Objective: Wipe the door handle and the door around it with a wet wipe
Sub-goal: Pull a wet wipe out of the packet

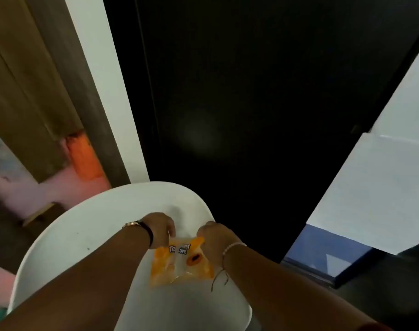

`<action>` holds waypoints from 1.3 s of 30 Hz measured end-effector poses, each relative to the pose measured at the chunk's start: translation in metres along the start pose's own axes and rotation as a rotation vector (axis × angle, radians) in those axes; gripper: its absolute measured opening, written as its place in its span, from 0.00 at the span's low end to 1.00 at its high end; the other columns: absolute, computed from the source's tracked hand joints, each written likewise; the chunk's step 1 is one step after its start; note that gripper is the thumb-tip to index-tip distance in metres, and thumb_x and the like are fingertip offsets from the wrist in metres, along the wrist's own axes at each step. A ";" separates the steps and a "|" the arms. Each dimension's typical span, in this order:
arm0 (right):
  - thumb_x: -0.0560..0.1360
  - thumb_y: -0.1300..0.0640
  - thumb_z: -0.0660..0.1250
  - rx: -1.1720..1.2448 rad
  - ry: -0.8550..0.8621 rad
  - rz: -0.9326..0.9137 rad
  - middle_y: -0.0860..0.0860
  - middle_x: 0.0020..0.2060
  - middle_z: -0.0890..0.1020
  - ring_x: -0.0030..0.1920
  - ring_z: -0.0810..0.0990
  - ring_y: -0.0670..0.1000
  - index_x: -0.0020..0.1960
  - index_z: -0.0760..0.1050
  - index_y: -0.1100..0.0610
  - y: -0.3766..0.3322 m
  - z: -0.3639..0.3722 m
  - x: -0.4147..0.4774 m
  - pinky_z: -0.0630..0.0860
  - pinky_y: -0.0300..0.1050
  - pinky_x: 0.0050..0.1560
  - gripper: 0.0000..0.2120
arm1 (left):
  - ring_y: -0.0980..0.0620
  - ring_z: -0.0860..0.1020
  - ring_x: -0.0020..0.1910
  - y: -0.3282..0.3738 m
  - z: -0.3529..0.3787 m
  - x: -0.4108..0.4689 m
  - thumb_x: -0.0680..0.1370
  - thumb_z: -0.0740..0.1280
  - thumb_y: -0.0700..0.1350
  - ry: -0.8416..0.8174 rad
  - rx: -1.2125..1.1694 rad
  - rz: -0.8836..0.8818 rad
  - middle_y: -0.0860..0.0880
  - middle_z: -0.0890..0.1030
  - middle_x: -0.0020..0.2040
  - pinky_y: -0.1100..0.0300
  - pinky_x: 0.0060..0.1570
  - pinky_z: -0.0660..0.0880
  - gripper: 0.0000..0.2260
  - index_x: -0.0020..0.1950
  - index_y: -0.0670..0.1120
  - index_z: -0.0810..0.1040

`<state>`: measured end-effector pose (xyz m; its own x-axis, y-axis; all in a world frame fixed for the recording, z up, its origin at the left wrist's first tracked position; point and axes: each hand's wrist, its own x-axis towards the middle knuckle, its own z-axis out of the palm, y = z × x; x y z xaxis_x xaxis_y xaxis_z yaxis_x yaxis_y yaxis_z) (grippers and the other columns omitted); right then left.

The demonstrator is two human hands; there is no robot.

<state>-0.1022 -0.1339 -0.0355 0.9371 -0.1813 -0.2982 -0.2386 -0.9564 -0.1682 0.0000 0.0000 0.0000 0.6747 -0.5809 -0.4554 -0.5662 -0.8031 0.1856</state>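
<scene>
While the dark door (251,91) hides its handle, both hands' fingers (166,231) pinch the wipe packet (182,261).

Orange-and-white wipe pack (182,261) with dark lettering, on a plain white chair (89,237); black door (251,91); white frame (108,91); black watch strap (147,229); white bead bracelet (232,247).

The wet wipe packet (182,261) is orange and white with dark lettering, lying flat on a white rounded surface; its top edge is pinched from both sides; the door (251,91) behind is dark, upright; its handle cannot be made out.
</scene>
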 end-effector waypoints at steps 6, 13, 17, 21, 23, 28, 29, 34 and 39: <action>0.73 0.65 0.62 -0.087 -0.102 -0.038 0.58 0.55 0.75 0.53 0.77 0.59 0.55 0.74 0.61 -0.007 0.021 0.009 0.77 0.53 0.52 0.11 | 0.51 0.80 0.51 -0.001 0.032 0.020 0.68 0.73 0.52 -0.139 0.015 0.025 0.51 0.83 0.48 0.58 0.51 0.77 0.05 0.38 0.52 0.84; 0.75 0.62 0.61 -0.039 -0.101 -0.047 0.61 0.59 0.73 0.58 0.73 0.61 0.59 0.69 0.63 -0.003 0.024 0.011 0.74 0.56 0.55 0.13 | 0.53 0.76 0.35 0.006 0.028 0.033 0.67 0.70 0.61 -0.157 0.020 -0.036 0.52 0.79 0.33 0.59 0.39 0.74 0.15 0.30 0.50 0.80; 0.75 0.61 0.59 -0.117 -0.118 -0.116 0.62 0.58 0.72 0.58 0.71 0.62 0.59 0.69 0.63 -0.003 0.024 0.010 0.73 0.58 0.57 0.14 | 0.53 0.77 0.37 0.016 0.022 0.032 0.70 0.69 0.51 -0.196 0.035 -0.009 0.51 0.81 0.37 0.60 0.43 0.77 0.10 0.43 0.47 0.85; 0.76 0.62 0.56 -0.134 -0.081 -0.145 0.62 0.57 0.70 0.58 0.70 0.61 0.60 0.68 0.64 -0.003 0.025 0.007 0.73 0.59 0.58 0.14 | 0.53 0.77 0.38 0.026 0.015 0.030 0.73 0.66 0.44 -0.276 0.081 0.016 0.47 0.86 0.44 0.62 0.44 0.76 0.10 0.48 0.43 0.85; 0.76 0.63 0.56 -0.146 -0.084 -0.159 0.62 0.57 0.70 0.58 0.70 0.61 0.60 0.68 0.64 -0.005 0.022 0.004 0.73 0.58 0.58 0.14 | 0.53 0.77 0.39 0.025 0.012 0.030 0.74 0.65 0.44 -0.297 0.070 0.023 0.46 0.86 0.47 0.61 0.44 0.76 0.10 0.48 0.43 0.84; 0.77 0.63 0.56 -0.277 -0.132 -0.156 0.61 0.59 0.70 0.61 0.67 0.60 0.62 0.68 0.63 -0.007 0.021 0.002 0.72 0.55 0.59 0.14 | 0.52 0.75 0.39 0.018 -0.004 0.028 0.75 0.66 0.46 -0.298 -0.026 0.015 0.49 0.79 0.42 0.65 0.40 0.73 0.09 0.49 0.43 0.82; 0.76 0.63 0.58 -0.285 -0.149 -0.164 0.59 0.60 0.70 0.62 0.66 0.59 0.62 0.69 0.60 -0.007 0.022 0.003 0.72 0.55 0.60 0.15 | 0.53 0.76 0.39 0.015 -0.008 0.028 0.75 0.67 0.45 -0.284 -0.114 -0.001 0.49 0.79 0.43 0.65 0.41 0.75 0.09 0.51 0.42 0.82; 0.72 0.64 0.64 -0.279 -0.310 -0.236 0.55 0.64 0.70 0.64 0.68 0.59 0.62 0.71 0.47 -0.005 0.018 0.014 0.74 0.55 0.58 0.21 | 0.46 0.76 0.42 0.007 -0.025 0.026 0.75 0.66 0.43 -0.051 -0.418 -0.008 0.47 0.77 0.40 0.52 0.50 0.79 0.05 0.39 0.47 0.76; 0.75 0.53 0.61 0.311 0.164 0.029 0.57 0.59 0.76 0.60 0.74 0.57 0.64 0.67 0.58 0.014 -0.014 -0.004 0.72 0.48 0.58 0.20 | 0.52 0.72 0.37 0.024 -0.034 0.026 0.74 0.68 0.45 0.189 -0.468 0.092 0.51 0.74 0.36 0.62 0.35 0.70 0.05 0.38 0.48 0.76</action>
<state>-0.1054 -0.1503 -0.0237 0.9513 -0.2655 -0.1567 -0.3080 -0.8394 -0.4478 0.0200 -0.0390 0.0219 0.7302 -0.6310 -0.2620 -0.3835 -0.6959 0.6072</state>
